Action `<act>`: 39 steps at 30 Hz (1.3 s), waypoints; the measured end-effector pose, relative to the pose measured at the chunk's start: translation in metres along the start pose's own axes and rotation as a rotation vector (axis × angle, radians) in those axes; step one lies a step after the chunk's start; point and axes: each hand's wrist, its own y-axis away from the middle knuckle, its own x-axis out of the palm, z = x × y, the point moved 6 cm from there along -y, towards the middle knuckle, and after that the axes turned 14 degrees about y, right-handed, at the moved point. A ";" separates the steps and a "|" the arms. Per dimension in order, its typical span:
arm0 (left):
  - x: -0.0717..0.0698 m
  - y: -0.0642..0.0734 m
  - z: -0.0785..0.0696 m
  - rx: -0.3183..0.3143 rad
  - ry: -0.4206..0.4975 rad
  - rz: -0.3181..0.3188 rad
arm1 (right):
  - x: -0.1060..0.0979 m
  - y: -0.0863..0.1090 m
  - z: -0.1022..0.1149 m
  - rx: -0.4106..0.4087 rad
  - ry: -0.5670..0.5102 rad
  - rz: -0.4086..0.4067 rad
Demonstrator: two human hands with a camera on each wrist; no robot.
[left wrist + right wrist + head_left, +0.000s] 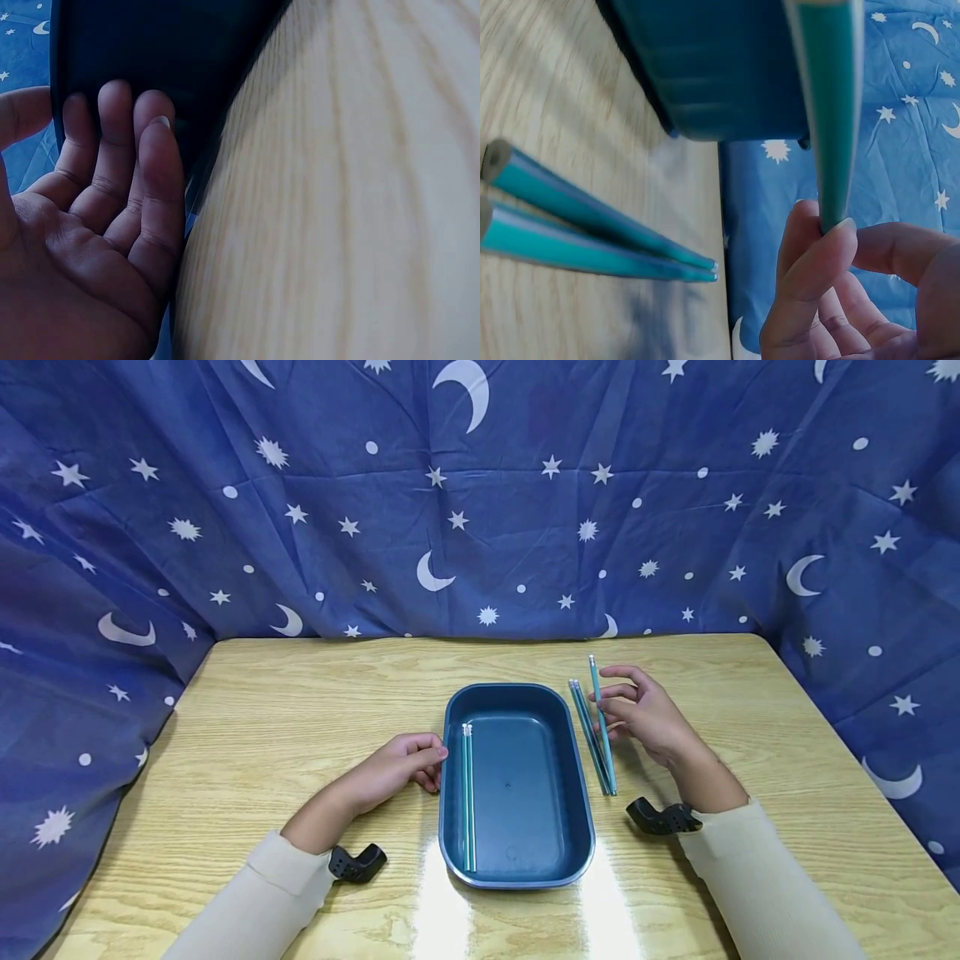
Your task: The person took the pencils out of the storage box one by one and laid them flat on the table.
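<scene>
My right hand (643, 714) pinches a green pencil (601, 710) between thumb and fingers, raised over the table to the right of the tray, its eraser end pointing away. Two more green pencils (584, 727) lie side by side on the table just left of it; their unsharpened ends (496, 159) show large in the right wrist view. My left hand (401, 768) holds the left side of the dark blue tray (517, 883), thumb at the rim and fingers (114, 150) against the outer wall. Inside the tray, green pencils (468, 802) lie along its left side, erasers away from me.
The light wood table (300, 702) runs back to a blue curtain (517, 502) with white moons and stars, which also hangs at both sides. Black camera mounts (358, 864) sit at the wrists, close above the table.
</scene>
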 end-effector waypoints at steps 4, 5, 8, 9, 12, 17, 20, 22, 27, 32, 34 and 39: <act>0.001 0.000 -0.001 0.002 0.001 0.001 | -0.002 -0.001 -0.002 0.010 0.016 -0.001; 0.001 0.000 -0.001 0.002 0.000 0.001 | -0.003 -0.001 -0.003 0.013 0.021 0.001; 0.001 0.000 -0.002 0.001 -0.001 0.000 | -0.003 -0.001 -0.004 0.021 0.034 0.003; 0.001 0.001 -0.002 0.001 -0.001 0.000 | -0.003 -0.002 -0.005 0.024 0.036 0.003; 0.002 0.001 -0.003 0.003 0.000 -0.001 | -0.004 -0.003 -0.007 0.028 0.033 0.004; 0.002 0.001 -0.003 0.007 0.003 0.000 | -0.004 -0.004 -0.010 0.026 0.027 0.008; 0.003 0.001 -0.003 0.008 0.009 0.002 | -0.004 -0.005 -0.011 0.029 0.036 0.004; 0.003 0.001 -0.004 0.008 0.013 0.005 | -0.004 -0.005 -0.012 0.030 0.039 0.005; 0.003 0.001 -0.004 0.009 0.017 0.010 | -0.003 -0.006 -0.015 0.027 0.051 0.018; 0.003 0.000 -0.004 0.011 0.017 0.012 | -0.002 -0.008 -0.019 0.030 0.075 0.016; 0.003 0.000 -0.003 0.011 0.018 0.013 | -0.002 -0.009 -0.019 0.032 0.081 0.016; 0.003 0.000 -0.003 0.008 0.024 0.014 | -0.002 -0.009 -0.019 0.033 0.089 0.020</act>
